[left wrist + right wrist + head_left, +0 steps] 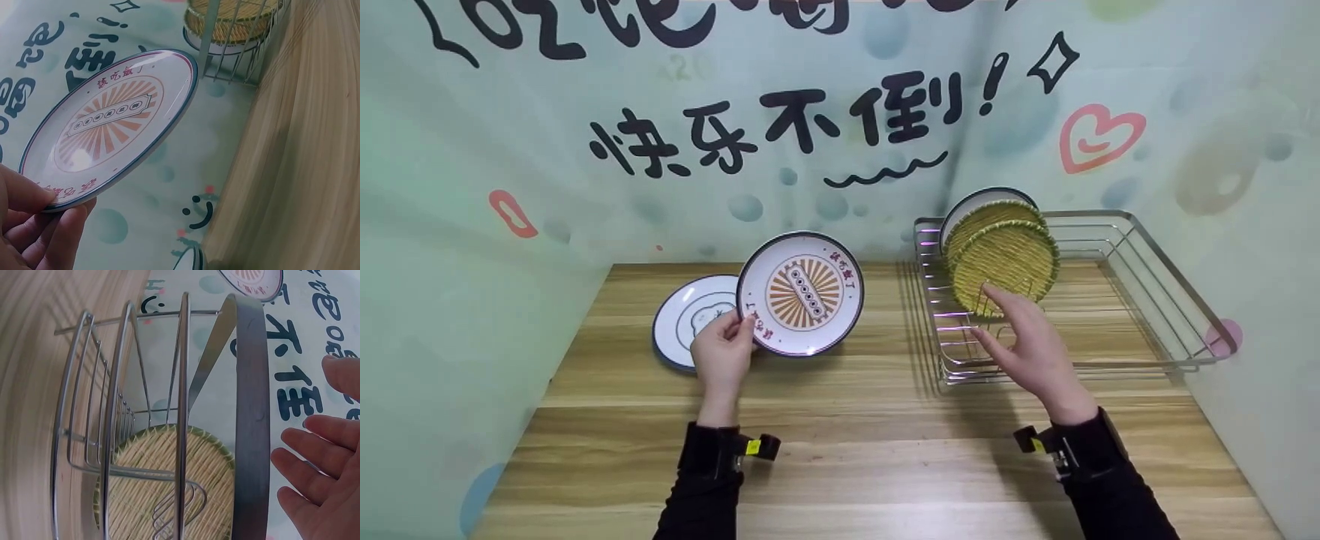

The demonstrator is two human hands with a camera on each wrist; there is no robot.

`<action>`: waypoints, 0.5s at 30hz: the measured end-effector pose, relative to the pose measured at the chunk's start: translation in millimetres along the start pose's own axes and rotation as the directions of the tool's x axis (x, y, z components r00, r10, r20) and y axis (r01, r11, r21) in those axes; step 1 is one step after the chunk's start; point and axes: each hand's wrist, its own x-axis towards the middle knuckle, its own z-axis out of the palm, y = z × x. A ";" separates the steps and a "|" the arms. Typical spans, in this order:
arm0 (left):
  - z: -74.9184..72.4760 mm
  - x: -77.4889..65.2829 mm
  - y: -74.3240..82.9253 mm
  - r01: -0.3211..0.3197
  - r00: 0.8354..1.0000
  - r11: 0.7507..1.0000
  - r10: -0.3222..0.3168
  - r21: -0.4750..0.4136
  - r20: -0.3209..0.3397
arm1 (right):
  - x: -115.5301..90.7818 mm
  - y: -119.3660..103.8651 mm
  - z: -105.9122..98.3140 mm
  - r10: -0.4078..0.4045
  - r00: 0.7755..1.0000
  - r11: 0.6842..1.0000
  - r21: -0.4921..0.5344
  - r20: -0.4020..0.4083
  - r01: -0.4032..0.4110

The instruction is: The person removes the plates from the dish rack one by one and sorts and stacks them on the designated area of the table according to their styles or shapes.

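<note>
Printed sheeting (442, 285) is hung beyond the tabletop (847, 450). Two woven mats (1005, 262) and a racked plate (988, 196) are already stood at the wire rack's (251, 410) left; apparently left unracked are the patterned plate (802, 296), clamped at its rim by the fingers of the left hand (724, 352), and the resting plate (676, 326) farther left. Near the rack, the right hand's (1035, 352) fingers are held apart; open room is left at the rack's right, within its raised edges.

Head view high, downward; wrist views close; rack (252, 416) in all.
</note>
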 end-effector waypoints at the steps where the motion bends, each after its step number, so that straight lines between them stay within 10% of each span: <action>1: -1.1 1.0 -0.9 0.007 1.000 1.000 -0.007 0.004 -0.005 | -0.3 0.5 -0.8 0.001 1.000 1.000 -0.002 0.001 -0.001; 15: -17.5 13.5 -19.2 0.141 0.990 0.989 -0.140 0.037 -0.026 | -3.0 11.3 -10.2 0.043 0.999 0.998 -0.042 0.017 -0.043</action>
